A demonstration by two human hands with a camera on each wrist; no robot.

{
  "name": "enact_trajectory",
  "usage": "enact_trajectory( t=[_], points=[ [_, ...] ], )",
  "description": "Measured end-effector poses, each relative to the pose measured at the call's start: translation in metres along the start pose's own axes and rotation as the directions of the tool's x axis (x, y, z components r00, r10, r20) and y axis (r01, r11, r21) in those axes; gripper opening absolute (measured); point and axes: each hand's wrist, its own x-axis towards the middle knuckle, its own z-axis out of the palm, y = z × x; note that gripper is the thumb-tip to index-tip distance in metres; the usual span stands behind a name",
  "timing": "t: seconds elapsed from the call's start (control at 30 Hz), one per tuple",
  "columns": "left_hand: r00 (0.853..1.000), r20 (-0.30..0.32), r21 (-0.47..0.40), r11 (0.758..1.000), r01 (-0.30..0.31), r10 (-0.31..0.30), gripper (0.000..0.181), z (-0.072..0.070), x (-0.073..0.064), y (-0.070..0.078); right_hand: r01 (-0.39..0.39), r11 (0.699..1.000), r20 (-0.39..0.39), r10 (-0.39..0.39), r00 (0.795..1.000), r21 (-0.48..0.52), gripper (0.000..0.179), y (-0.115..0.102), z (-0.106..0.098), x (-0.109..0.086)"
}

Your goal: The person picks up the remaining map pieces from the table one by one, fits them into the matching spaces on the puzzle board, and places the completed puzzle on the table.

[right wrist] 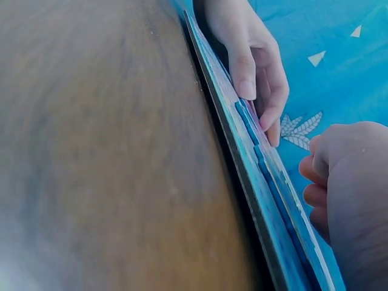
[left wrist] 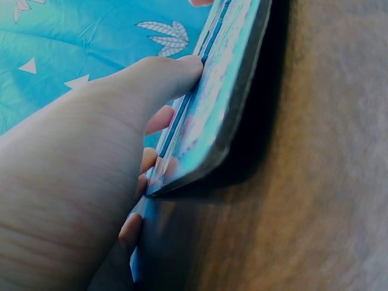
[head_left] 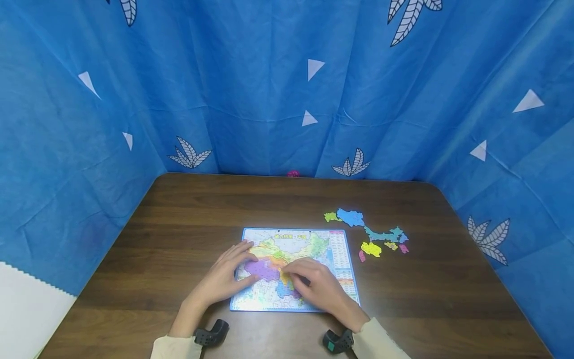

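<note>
A blue-edged map puzzle board (head_left: 341,244) lies on the table, with coloured pieces set in its middle and left. My left hand (head_left: 228,274) rests on its left side, fingers spread and thumb beside a large purple piece (head_left: 262,270). In the left wrist view the thumb (left wrist: 176,76) touches the board's surface. My right hand (head_left: 316,284) is over the middle of the board, thumb and index finger pinching at a small orange-yellow puzzle piece (head_left: 284,278), mostly hidden under the fingertips. Below lies a blue piece (head_left: 283,290). The right wrist view shows curled fingers (right wrist: 315,195).
Loose puzzle pieces lie right of the board: a blue one (head_left: 351,217), a teal one (head_left: 380,235), a yellow one (head_left: 371,249) and several smaller ones. The brown wooden table (head_left: 188,199) is backed by a blue curtain (head_left: 251,89).
</note>
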Motion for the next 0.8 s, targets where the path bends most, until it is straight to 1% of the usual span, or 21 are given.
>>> enact_trajectory(
  t=[0.13, 0.33, 0.47, 0.57, 0.8],
  points=[
    [1.000, 0.004, 0.000, 1.000, 0.002, -0.002, 0.036, 0.001, 0.001, -0.001, -0.006, 1.000, -0.028, 0.006, 1.000, -0.004, 0.022, 0.001, -0.002, -0.003],
    [1.000, -0.001, 0.003, 1.000, 0.004, -0.004, 0.036, 0.000, 0.000, 0.000, -0.047, 0.999, -0.063, 0.047, 0.997, 0.001, 0.022, 0.004, -0.006, -0.006],
    [1.000, 0.004, 0.001, 1.000, 0.002, -0.002, 0.037, 0.000, 0.000, 0.000, -0.094, 0.996, -0.052, 0.094, 0.994, 0.002, 0.022, 0.003, -0.008, -0.007],
    [1.000, 0.011, 0.001, 1.000, 0.004, -0.004, 0.037, 0.000, 0.000, 0.000, -0.109, 0.994, -0.050, 0.109, 0.993, -0.004, 0.021, 0.002, -0.010, -0.008],
    [1.000, 0.012, 0.010, 1.000, 0.015, -0.015, 0.037, -0.001, 0.000, 0.001, -0.095, 0.995, -0.091, 0.093, 0.991, -0.014, 0.022, 0.008, -0.015, -0.009]
  ],
)
